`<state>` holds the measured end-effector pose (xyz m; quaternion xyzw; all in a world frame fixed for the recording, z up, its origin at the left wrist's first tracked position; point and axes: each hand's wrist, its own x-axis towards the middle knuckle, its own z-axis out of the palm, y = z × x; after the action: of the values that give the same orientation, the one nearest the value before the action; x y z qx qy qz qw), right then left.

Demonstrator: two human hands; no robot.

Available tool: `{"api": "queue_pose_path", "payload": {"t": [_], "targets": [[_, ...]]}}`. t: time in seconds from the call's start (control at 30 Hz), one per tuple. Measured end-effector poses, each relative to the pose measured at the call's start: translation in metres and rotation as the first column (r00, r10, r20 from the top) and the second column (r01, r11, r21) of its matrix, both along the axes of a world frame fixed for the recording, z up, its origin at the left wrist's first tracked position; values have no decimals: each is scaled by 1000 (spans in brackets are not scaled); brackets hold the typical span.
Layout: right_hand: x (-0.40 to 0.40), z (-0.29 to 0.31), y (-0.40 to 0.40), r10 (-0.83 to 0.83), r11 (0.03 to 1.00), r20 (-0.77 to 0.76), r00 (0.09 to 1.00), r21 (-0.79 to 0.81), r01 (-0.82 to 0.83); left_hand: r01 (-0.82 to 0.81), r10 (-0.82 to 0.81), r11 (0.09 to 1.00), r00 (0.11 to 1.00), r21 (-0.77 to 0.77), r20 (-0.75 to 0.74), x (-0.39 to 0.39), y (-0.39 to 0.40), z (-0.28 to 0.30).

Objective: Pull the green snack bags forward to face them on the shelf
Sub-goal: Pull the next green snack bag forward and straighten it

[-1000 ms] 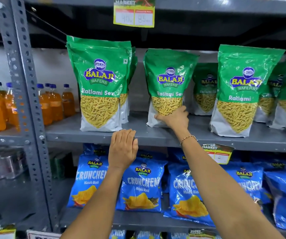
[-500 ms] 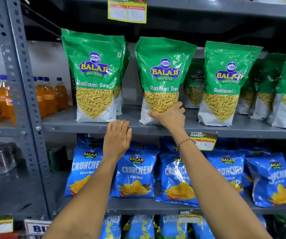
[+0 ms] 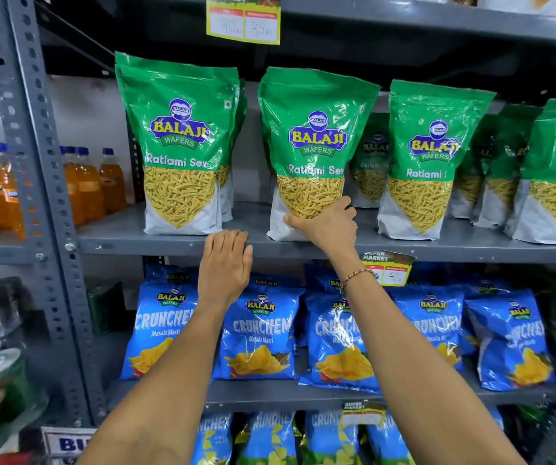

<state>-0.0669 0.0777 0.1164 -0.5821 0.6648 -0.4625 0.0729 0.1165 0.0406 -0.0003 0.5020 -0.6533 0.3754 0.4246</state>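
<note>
Green Balaji Ratlami Sev bags stand upright along the grey metal shelf (image 3: 156, 243). The left front bag (image 3: 179, 142) and the third bag (image 3: 431, 156) stand at the shelf's front edge. My right hand (image 3: 328, 226) grips the lower right corner of the middle green bag (image 3: 313, 139), which stands close to the front edge. My left hand (image 3: 224, 266) rests flat, fingers together, on the shelf's front lip between the left and middle bags, holding nothing. More green bags (image 3: 370, 162) stand further back behind the front row and off to the right.
Blue Crunchem bags (image 3: 260, 330) fill the shelf below. Orange drink bottles (image 3: 88, 182) stand on the left bay beyond the perforated upright (image 3: 35, 162). A yellow price tag (image 3: 243, 21) hangs from the shelf above, another price tag (image 3: 387, 266) on the shelf lip by my right wrist.
My right hand has drawn the middle green bag forward from the back toward the shelf's front edge. My left hand has stayed on the shelf lip.
</note>
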Motion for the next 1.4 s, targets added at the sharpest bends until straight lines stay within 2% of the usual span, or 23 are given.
{"api": "queue_pose_path", "payload": {"t": [1.23,1.4], "targets": [[7,-4,-26,-56,997,-55,997,-52,54,17,-17,999,1000,35,-3,0,3,2],[7,-4,-25,-47,998,-32,998,-41,46,7,-6,996,1000,84,-12,-2,7,4]]}}
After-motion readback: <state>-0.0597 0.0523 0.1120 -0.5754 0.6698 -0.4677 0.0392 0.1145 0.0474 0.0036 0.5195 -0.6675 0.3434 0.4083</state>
